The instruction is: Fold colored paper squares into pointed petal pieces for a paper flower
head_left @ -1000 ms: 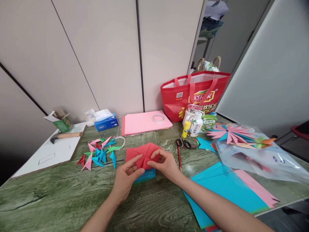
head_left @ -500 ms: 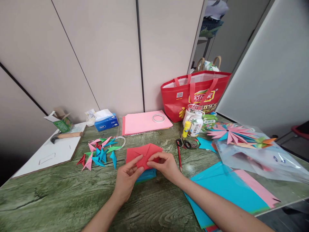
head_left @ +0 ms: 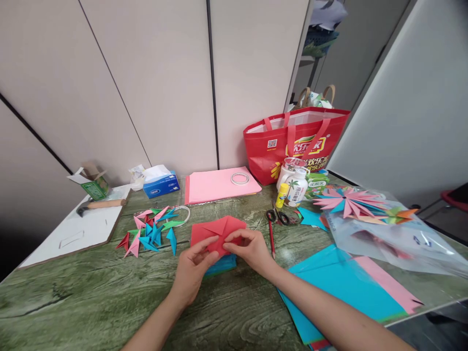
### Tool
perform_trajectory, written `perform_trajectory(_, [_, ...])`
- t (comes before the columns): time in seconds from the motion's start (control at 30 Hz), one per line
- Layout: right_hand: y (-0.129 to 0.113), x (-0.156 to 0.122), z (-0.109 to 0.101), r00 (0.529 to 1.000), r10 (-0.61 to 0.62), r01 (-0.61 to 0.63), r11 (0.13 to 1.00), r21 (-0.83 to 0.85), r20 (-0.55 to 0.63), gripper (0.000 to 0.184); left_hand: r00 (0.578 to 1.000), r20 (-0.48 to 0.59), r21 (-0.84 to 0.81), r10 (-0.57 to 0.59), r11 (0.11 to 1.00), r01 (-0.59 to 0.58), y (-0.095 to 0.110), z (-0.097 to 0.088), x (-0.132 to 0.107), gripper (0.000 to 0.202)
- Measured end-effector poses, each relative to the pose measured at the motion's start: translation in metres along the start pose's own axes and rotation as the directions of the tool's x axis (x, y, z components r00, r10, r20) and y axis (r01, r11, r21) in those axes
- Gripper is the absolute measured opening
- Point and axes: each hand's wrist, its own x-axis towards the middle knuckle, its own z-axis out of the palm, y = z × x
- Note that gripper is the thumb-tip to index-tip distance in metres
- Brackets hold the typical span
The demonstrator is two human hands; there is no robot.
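A red sheet of folding paper [head_left: 214, 228], with a crease or folded flap on its upper face, is between my hands. From the left, my left hand [head_left: 192, 265] pinches its lower edge between thumb and fingers. My right hand [head_left: 250, 248] grips the lower right part with thumb and forefinger, very near the left fingertips. Under the red paper lies a stack of blue paper [head_left: 221, 264], mostly covered. Left of it are several small folded paper pieces [head_left: 149, 239] in pink, green, red and blue, beside a roll of tape [head_left: 182, 217].
A red pencil [head_left: 271, 239], black scissors [head_left: 278, 216] and a yellow glue stick [head_left: 282, 195] lie or stand right of the paper. Blue sheets [head_left: 340, 287] are under my right forearm. Pink sheets [head_left: 215, 185], a tissue box [head_left: 161, 185] and a red bag [head_left: 263, 158] stand behind; a hammer [head_left: 100, 205] lies left.
My left hand has shifted very slightly to the right along the red paper's lower edge. My right hand has stayed almost still. Everything else on the table looks the same.
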Motion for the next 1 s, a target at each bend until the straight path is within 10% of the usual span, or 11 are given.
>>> perform_trajectory(1.0, [0.01, 0.0, 0.007, 0.996, 0.075, -0.079, 0.989, 0.123, 0.039, 0.017, 0.997, -0.056, 0.116, 0.047, 0.992, -0.04, -0.014, -0.004, 0.001, 0.029])
